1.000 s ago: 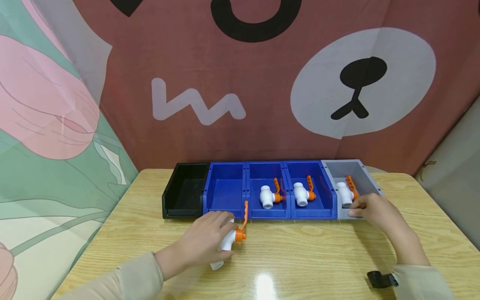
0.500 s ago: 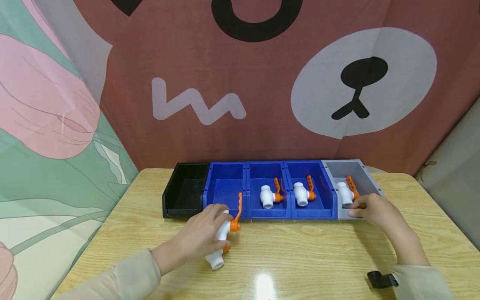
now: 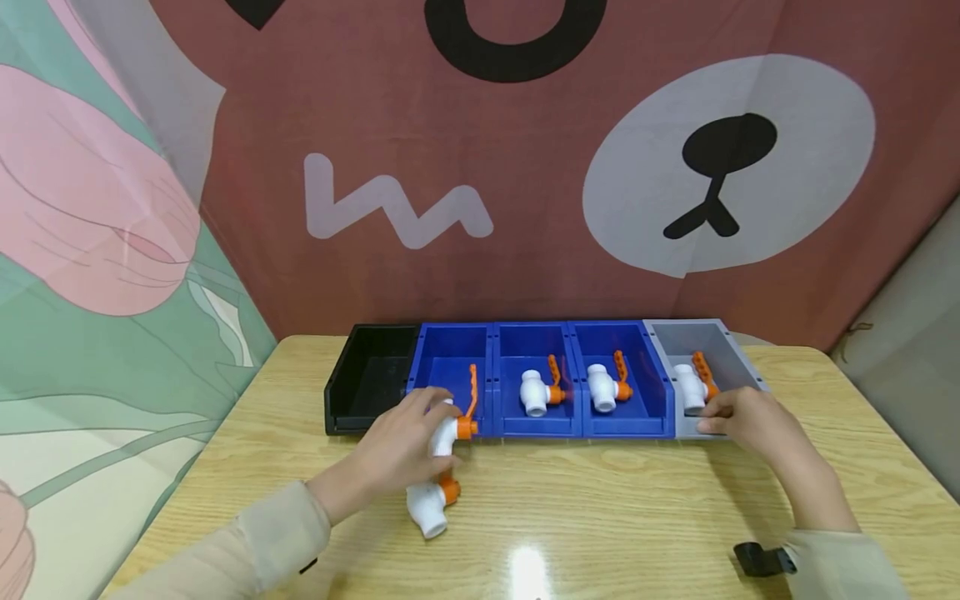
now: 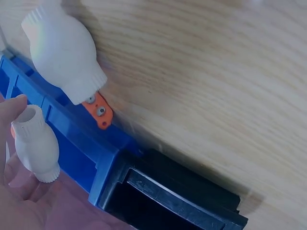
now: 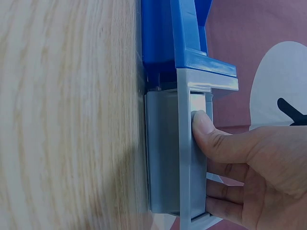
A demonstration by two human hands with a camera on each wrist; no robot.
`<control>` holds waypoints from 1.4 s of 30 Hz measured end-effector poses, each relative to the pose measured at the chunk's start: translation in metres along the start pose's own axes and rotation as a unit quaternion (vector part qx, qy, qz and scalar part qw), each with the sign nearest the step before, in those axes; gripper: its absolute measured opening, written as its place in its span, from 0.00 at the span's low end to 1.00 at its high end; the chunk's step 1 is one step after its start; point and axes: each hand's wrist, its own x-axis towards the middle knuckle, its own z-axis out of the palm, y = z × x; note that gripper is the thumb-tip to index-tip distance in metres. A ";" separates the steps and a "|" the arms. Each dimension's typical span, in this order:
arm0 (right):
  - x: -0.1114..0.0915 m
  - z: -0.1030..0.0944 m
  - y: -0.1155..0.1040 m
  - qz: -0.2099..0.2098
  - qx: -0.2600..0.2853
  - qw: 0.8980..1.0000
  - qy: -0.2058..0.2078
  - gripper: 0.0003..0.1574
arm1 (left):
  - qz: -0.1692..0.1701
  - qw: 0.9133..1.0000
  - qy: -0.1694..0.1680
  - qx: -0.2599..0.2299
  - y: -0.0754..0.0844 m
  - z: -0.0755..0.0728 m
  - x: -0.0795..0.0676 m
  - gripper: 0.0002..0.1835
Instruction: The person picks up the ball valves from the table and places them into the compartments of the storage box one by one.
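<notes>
My left hand (image 3: 401,442) grips a white ball valve (image 3: 444,438) with an orange lever, raised in front of the leftmost blue bin (image 3: 453,335). In the left wrist view, fingers and thumb surround that valve's white body (image 4: 36,146). Another white ball valve (image 3: 427,508) rests on the table just below this hand, its orange lever partly hidden. At the far right, my right hand (image 3: 761,425) pinches the front lip of the grey bin (image 3: 686,428), thumb outside and fingers inside. A ball valve (image 3: 687,388) lies in that bin beside the fingertips.
Two more blue bins hold one ball valve each, the middle valve (image 3: 534,393) and the right valve (image 3: 602,389). A black bin (image 3: 337,400) ends the row on the left. The wooden table (image 3: 600,517) extends in front, and a printed cloth (image 3: 525,250) hangs behind.
My left hand has moved forward and slightly left with the ball valve, toward the leftmost blue bin. More of the valve on the table now shows. My right hand has stayed put.
</notes>
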 end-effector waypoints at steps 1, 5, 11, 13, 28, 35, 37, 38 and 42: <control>0.000 0.000 0.000 0.000 0.000 1.000 0.000 0.11 | -0.002 1.000 0.001 0.001 -0.001 0.000 0.001 0.29; 0.000 0.001 0.000 0.001 0.001 1.000 0.001 0.11 | -0.009 1.000 -0.002 0.003 -0.003 -0.002 0.004 0.29; -0.001 0.000 -0.001 0.004 0.002 1.000 -0.001 0.11 | -0.006 1.000 -0.012 0.009 -0.009 -0.007 0.011 0.30; -0.001 0.000 -0.001 0.003 0.002 1.000 0.001 0.11 | -0.001 1.000 -0.015 0.015 -0.011 -0.008 0.014 0.29; -0.001 -0.001 -0.002 0.003 0.003 1.000 -0.001 0.11 | 0.009 0.998 -0.031 0.049 -0.021 -0.005 0.044 0.31; 0.000 -0.001 -0.002 0.004 0.003 1.000 -0.004 0.11 | 0.005 0.998 -0.034 0.053 -0.027 0.000 0.052 0.31; 0.000 -0.001 -0.002 0.004 0.002 1.000 -0.002 0.11 | 0.004 0.998 -0.035 0.054 -0.028 0.001 0.055 0.31; 0.000 -0.001 -0.002 0.003 0.001 1.000 -0.001 0.10 | 0.003 0.998 -0.037 0.055 -0.028 0.001 0.056 0.31; -0.001 -0.001 -0.002 0.003 0.001 1.000 -0.002 0.10 | -0.002 0.997 -0.048 0.061 -0.027 0.002 0.060 0.31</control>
